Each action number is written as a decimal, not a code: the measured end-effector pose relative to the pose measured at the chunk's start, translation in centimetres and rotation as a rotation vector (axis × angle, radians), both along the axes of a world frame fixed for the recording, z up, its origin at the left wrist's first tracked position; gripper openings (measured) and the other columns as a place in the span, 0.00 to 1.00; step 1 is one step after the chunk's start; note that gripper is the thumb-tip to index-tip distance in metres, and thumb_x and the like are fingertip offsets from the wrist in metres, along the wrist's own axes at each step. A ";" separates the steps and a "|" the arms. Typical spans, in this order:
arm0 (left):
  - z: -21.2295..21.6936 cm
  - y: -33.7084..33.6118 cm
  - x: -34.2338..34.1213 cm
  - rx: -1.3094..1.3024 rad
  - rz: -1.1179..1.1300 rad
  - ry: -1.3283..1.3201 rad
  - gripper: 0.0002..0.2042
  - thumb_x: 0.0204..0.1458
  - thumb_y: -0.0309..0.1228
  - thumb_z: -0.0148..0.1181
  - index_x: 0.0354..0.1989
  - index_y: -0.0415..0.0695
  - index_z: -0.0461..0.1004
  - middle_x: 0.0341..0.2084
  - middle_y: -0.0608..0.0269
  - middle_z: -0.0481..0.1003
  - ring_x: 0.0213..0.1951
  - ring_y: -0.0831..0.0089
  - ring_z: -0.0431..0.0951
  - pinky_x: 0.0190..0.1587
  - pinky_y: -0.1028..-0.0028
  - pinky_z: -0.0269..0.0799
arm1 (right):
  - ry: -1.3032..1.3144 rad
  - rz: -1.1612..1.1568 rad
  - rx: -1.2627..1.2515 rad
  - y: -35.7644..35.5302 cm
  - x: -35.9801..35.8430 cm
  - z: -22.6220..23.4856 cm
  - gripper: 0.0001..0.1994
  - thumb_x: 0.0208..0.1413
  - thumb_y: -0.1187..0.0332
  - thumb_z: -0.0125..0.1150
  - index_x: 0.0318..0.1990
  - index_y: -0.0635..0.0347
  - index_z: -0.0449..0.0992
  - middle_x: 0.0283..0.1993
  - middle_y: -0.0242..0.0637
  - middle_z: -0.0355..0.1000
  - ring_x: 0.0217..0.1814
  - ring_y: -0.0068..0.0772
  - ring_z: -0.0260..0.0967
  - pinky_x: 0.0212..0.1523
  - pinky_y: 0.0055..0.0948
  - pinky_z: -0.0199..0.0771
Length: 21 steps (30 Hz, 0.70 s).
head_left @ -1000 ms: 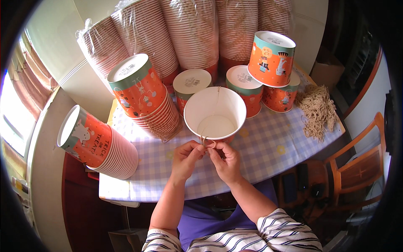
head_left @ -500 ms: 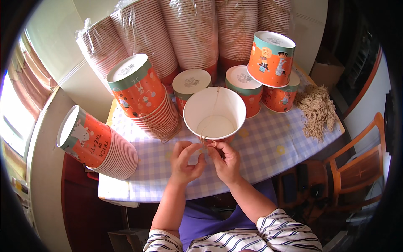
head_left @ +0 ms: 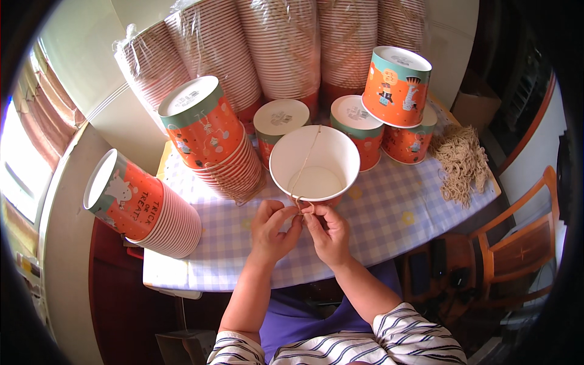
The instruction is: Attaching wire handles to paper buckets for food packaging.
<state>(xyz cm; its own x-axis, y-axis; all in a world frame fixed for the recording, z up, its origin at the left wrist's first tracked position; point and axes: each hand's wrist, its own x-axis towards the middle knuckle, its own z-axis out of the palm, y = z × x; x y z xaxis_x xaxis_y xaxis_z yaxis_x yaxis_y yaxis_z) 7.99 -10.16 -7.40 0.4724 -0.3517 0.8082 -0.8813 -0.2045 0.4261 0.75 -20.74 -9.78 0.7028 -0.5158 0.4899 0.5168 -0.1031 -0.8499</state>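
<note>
A white-lined paper bucket (head_left: 322,182) stands open side up in front of me, its orange outside showing below the near rim. A thin tan string (head_left: 308,159) runs from its far rim across the opening to the near rim. Just in front of that rim, my left hand (head_left: 275,234) pinches the string's end between thumb and forefinger. My right hand (head_left: 330,234) pinches the string close beside it, where a small loop shows between the fingers. Whether a knot is in the string is too small to tell.
Upside-down orange-and-green buckets (head_left: 398,85) stand around the far side. Two nested stacks, a middle-left one (head_left: 194,125) and a leaning left one (head_left: 146,204), flank them. Plastic-wrapped stacks (head_left: 280,48) line the back. A tan string heap (head_left: 459,161) lies right on the checked tablecloth (head_left: 389,225).
My left thumb and forefinger have closed together on the string near my right fingertips; before, they were apart. The string inside the bucket is in clearer view. The whole view has shifted slightly.
</note>
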 end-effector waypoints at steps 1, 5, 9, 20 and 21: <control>0.1 0.0 0.0 0.000 -0.010 0.001 0.13 0.33 0.19 0.65 0.31 0.44 0.77 0.25 0.61 0.69 0.25 0.66 0.72 0.24 0.71 0.67 | 0.004 0.009 0.019 0.0 0.0 -0.1 0.04 0.59 0.74 0.55 0.39 0.65 0.73 0.32 0.31 0.74 0.32 0.15 0.69 0.34 0.18 0.70; 0.2 0.1 -0.1 0.004 -0.028 -0.003 0.12 0.34 0.18 0.65 0.30 0.44 0.77 0.23 0.61 0.68 0.24 0.67 0.71 0.23 0.72 0.66 | 0.032 0.006 0.046 -0.1 -0.1 -0.4 0.04 0.59 0.73 0.56 0.39 0.64 0.73 0.31 0.29 0.73 0.30 0.13 0.66 0.32 0.17 0.68; -0.3 0.2 0.0 0.013 -0.052 0.003 0.12 0.34 0.18 0.65 0.30 0.43 0.77 0.22 0.62 0.68 0.23 0.68 0.71 0.22 0.72 0.65 | 0.055 -0.026 0.031 0.0 -0.2 -0.1 0.04 0.59 0.73 0.55 0.38 0.63 0.74 0.33 0.26 0.73 0.32 0.12 0.64 0.34 0.14 0.65; 0.0 -0.1 -0.3 0.065 -0.011 -0.138 0.11 0.33 0.19 0.65 0.28 0.45 0.77 0.21 0.67 0.67 0.22 0.69 0.69 0.24 0.71 0.61 | 0.036 -0.110 0.064 0.2 0.1 -0.1 0.05 0.58 0.73 0.56 0.38 0.65 0.74 0.29 0.31 0.74 0.30 0.17 0.68 0.33 0.19 0.69; 0.1 -0.1 -0.4 0.064 -0.011 -0.138 0.11 0.33 0.19 0.65 0.28 0.45 0.77 0.21 0.67 0.67 0.22 0.69 0.69 0.24 0.71 0.61 | 0.036 -0.110 0.063 0.2 0.0 -0.1 0.05 0.58 0.73 0.56 0.38 0.65 0.74 0.29 0.31 0.74 0.30 0.17 0.68 0.33 0.19 0.69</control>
<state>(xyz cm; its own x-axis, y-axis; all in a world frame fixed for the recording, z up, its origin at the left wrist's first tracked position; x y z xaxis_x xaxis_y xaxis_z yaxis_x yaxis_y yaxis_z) 7.63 -10.29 -7.30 0.3543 -0.4091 0.8409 -0.9328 -0.2178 0.2871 0.79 -20.56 -9.91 0.6567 -0.6197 0.4299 0.4748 -0.1032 -0.8740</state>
